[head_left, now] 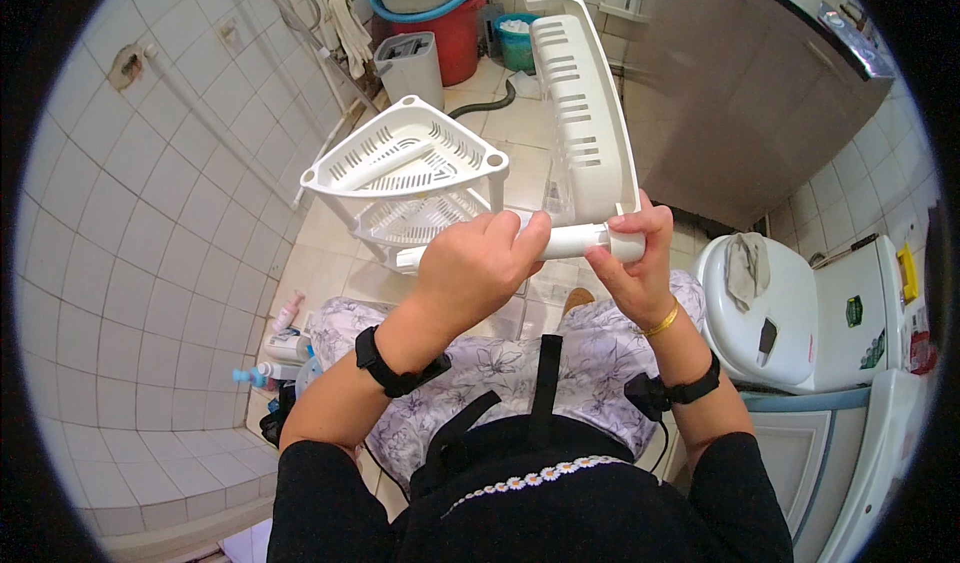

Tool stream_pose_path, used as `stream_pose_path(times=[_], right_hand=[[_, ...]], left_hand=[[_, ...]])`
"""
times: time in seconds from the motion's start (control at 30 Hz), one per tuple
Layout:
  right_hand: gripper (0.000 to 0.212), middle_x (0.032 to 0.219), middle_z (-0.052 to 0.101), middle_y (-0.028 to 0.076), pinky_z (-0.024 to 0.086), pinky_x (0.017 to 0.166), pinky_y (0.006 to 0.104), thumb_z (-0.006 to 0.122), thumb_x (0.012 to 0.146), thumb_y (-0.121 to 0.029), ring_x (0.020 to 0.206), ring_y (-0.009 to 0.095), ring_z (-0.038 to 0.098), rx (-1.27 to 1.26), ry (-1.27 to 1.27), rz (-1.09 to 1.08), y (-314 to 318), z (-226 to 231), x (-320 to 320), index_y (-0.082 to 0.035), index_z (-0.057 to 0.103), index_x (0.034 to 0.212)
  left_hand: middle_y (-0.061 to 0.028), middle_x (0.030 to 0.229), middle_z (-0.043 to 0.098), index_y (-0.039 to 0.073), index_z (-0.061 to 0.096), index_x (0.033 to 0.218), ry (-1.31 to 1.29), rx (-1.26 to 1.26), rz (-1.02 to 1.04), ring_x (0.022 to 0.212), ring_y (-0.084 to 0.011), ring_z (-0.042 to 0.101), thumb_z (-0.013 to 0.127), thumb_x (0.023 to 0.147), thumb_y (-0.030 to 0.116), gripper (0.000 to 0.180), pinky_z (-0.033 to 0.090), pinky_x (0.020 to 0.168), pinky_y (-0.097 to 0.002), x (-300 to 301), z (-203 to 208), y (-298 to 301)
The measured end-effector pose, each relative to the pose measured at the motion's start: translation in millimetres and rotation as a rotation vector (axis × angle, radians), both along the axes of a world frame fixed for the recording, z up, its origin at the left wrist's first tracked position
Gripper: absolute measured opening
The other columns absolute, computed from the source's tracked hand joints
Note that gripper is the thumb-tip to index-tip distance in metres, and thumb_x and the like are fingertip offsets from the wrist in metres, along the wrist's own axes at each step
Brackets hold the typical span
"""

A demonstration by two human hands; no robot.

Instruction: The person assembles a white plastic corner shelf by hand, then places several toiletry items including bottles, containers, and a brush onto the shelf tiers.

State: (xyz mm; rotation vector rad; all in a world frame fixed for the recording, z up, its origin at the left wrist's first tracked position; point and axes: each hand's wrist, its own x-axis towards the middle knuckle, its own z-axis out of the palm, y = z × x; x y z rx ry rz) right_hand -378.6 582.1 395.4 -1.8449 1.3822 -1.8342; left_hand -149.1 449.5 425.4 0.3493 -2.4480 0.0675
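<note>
A white plastic tube (pixel 572 242) lies crosswise at chest height, over the person's lap. The left hand (pixel 470 263) wraps it with fingers curled tight round its middle; the right hand (pixel 628 263) pinches its right end between thumb and fingers. That end meets the corner of a white slotted shelf tray (pixel 585 113) held on edge, rising away from the hands. Just left, touching the tube's far end, stands a triangular corner rack (pixel 405 163) with two slotted tiers. Beyond it sit a grey bin (pixel 410 68) and a red bucket (pixel 455 33). A toilet (pixel 790 308) is close on the right; bottles (pixel 285 338) stand by the tiled wall on the left.
</note>
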Motion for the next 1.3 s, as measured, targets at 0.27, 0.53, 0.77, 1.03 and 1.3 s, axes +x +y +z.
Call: stream_pose_path(times=[0.27, 0.53, 0.77, 1.03, 1.3], right_hand=[[0.046, 0.137, 0.061, 0.018, 0.052, 0.107, 0.0416, 0.088, 0.101, -0.007, 0.121, 0.029, 0.064, -0.023, 0.14, 0.035, 6, -4, 5, -0.014, 0.06, 0.137], [0.048, 0.132, 0.059, 0.017, 0.051, 0.106, 0.0439, 0.088, 0.103, -0.01, 0.119, 0.029, 0.061, -0.026, 0.174, -0.14, 6, -18, 8, -0.014, 0.053, 0.136], [0.051, 0.13, 0.057, 0.014, 0.05, 0.109, 0.0447, 0.091, 0.1, -0.011, 0.12, 0.029, 0.06, -0.022, 0.08, -0.124, 6, -32, 1, -0.013, 0.053, 0.135], [0.054, 0.13, 0.057, 0.009, 0.05, 0.112, 0.0469, 0.094, 0.098, -0.012, 0.123, 0.026, 0.061, 0.06, 0.171, -0.199, 9, -31, -10, -0.012, 0.055, 0.136], [0.052, 0.129, 0.057, 0.013, 0.052, 0.105, 0.0405, 0.092, 0.099, -0.011, 0.116, 0.026, 0.061, 0.007, 0.082, -0.148, 0, -30, 1, -0.012, 0.055, 0.137]], left_hand=[[-0.0064, 0.093, 0.069, 0.016, 0.074, 0.143, -0.013, 0.393, -0.237, 0.087, -0.0304, 0.075, 0.092, 0.094, 0.033, 0.055, 0.059, 0.073, -0.0472, 8, -3, -13], [-0.0011, 0.088, 0.064, 0.022, 0.079, 0.141, 0.139, 0.077, -0.126, 0.08, -0.0251, 0.07, 0.093, 0.086, 0.032, 0.057, 0.051, 0.066, -0.0431, -2, -10, -9], [0.002, 0.092, 0.068, 0.024, 0.084, 0.139, 0.238, -0.008, -0.084, 0.08, -0.0217, 0.067, 0.091, 0.087, 0.031, 0.053, 0.049, 0.067, -0.0399, -13, -24, -3], [0.0007, 0.1, 0.069, 0.027, 0.086, 0.143, 0.289, -0.137, -0.046, 0.084, -0.0209, 0.067, 0.084, 0.085, 0.022, 0.058, 0.052, 0.071, -0.0391, -12, -20, -7], [-0.0009, 0.101, 0.068, 0.025, 0.084, 0.144, 0.244, -0.036, -0.047, 0.088, -0.0247, 0.067, 0.086, 0.089, 0.027, 0.054, 0.053, 0.078, -0.0426, -12, -27, -5]])
